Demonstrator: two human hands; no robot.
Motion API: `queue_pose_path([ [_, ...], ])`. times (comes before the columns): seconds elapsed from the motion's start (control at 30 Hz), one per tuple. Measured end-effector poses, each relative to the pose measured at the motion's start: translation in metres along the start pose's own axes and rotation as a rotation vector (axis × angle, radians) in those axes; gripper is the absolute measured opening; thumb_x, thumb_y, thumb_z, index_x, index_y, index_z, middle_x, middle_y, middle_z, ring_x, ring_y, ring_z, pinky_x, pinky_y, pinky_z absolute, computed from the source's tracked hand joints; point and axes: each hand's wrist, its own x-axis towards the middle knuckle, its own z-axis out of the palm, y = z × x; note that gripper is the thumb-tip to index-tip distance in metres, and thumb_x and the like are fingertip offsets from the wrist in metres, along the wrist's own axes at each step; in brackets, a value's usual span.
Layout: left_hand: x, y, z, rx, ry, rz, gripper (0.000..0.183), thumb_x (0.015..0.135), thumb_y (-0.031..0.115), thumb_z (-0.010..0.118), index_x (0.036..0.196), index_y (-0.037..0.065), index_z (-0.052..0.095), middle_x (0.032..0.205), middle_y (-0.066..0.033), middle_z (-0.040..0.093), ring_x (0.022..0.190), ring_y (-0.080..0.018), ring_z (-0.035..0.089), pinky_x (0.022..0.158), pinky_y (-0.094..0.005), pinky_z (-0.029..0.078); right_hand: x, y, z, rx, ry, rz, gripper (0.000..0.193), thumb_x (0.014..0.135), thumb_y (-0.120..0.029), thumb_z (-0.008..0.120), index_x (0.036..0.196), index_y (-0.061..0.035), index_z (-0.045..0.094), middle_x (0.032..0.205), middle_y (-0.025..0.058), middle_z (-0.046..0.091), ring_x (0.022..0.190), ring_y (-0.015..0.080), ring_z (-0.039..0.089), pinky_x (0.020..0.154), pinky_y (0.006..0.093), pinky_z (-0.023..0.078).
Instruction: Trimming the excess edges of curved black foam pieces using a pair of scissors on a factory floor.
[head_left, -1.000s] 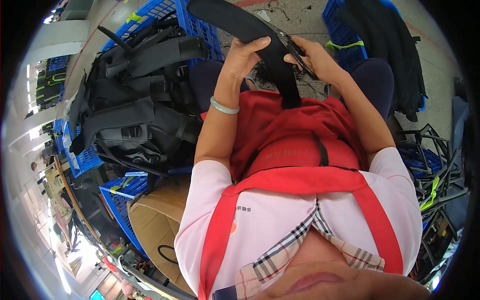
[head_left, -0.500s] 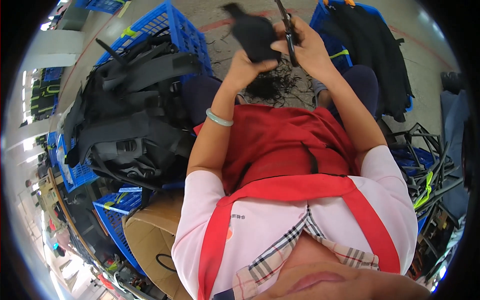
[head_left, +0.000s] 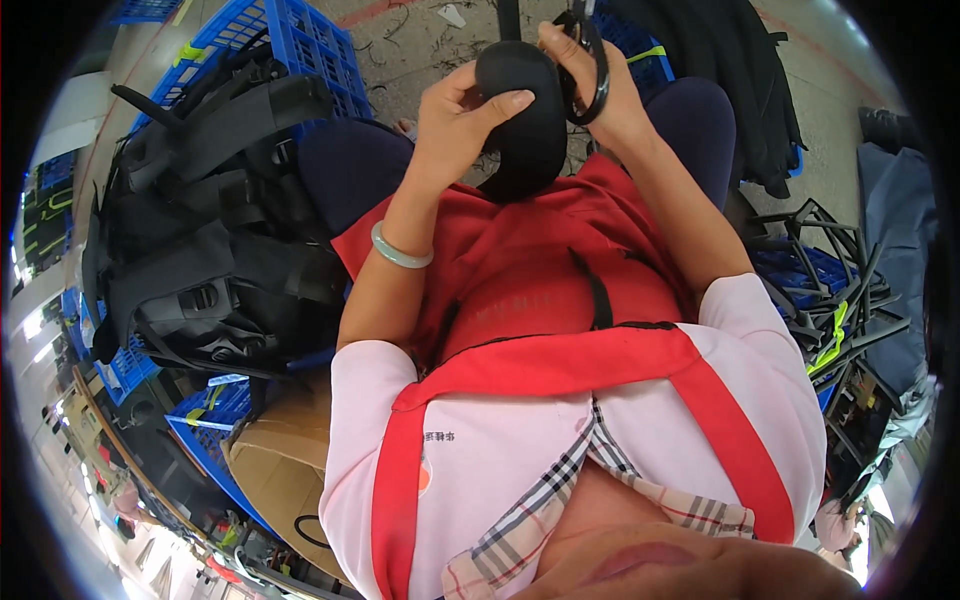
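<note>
My left hand [head_left: 455, 120] grips a black padded fabric piece [head_left: 530, 120], its thumb pressed on the near face. The piece curves down over my lap, and a strap [head_left: 508, 20] runs up from its top. Close beside it on the right, my right hand [head_left: 612, 100] is closed round a pair of scissors [head_left: 600, 85] with dark handles. The blades point toward the top edge and are partly cut off there. Whether the scissors touch the strap, I cannot tell. A red apron [head_left: 540, 240] covers my lap beneath both hands.
On the left, black straps and bags [head_left: 210, 250] overfill a blue crate [head_left: 320, 60]. Black fabric pieces [head_left: 720, 70] drape another crate at the upper right. Black strips [head_left: 830, 270] lie tangled at right. A cardboard box [head_left: 280, 460] stands lower left; dark scraps [head_left: 390, 40] litter the floor.
The padded piece has come nearer my lap and turned, its strap now upward. Both hands stay closed on their things; the right hand and scissors are closer beside the piece. The whole view has shifted.
</note>
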Motion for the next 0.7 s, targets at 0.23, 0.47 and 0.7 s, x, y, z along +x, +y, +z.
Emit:
queue_pose_path([
  [0.23, 0.001, -0.006, -0.020, -0.167, 0.005, -0.036, 0.022, 0.086, 0.007, 0.065, 0.107, 0.000, 0.063, 0.097, -0.0030, 0.065, 0.086, -0.0088, 0.060, 0.078, -0.0226, 0.048, -0.006, 0.011, -0.024, 0.054, -0.059, 0.033, 0.032, 0.092, -0.034, 0.058, 0.092, -0.0027, 0.059, 0.075, 0.0034, 0.059, 0.065, 0.0114, 0.059, 0.059, 0.0238, 0.047],
  [0.47, 0.010, -0.017, -0.006, -0.082, 0.076, -0.071, 0.023, 0.090, 0.014, 0.062, 0.109, 0.001, 0.062, 0.097, -0.0014, 0.064, 0.087, -0.0081, 0.058, 0.079, -0.0237, 0.047, -0.011, 0.010, -0.009, -0.093, -0.185, -0.072, 0.034, 0.077, -0.021, 0.077, 0.097, -0.0020, 0.058, 0.079, -0.0012, 0.059, 0.073, 0.0055, 0.054, 0.064, 0.0223, 0.044],
  [0.7, 0.020, -0.030, -0.005, 0.569, 0.247, 0.298, 0.046, 0.086, 0.015, 0.062, 0.128, 0.004, 0.047, 0.115, -0.0101, 0.051, 0.104, -0.0201, 0.052, 0.087, -0.0320, 0.044, 0.000, -0.012, -0.035, 0.109, 0.244, -0.254, 0.018, 0.081, -0.006, 0.072, 0.093, -0.0037, 0.059, 0.080, -0.0035, 0.059, 0.073, 0.0029, 0.054, 0.063, 0.0188, 0.042],
])
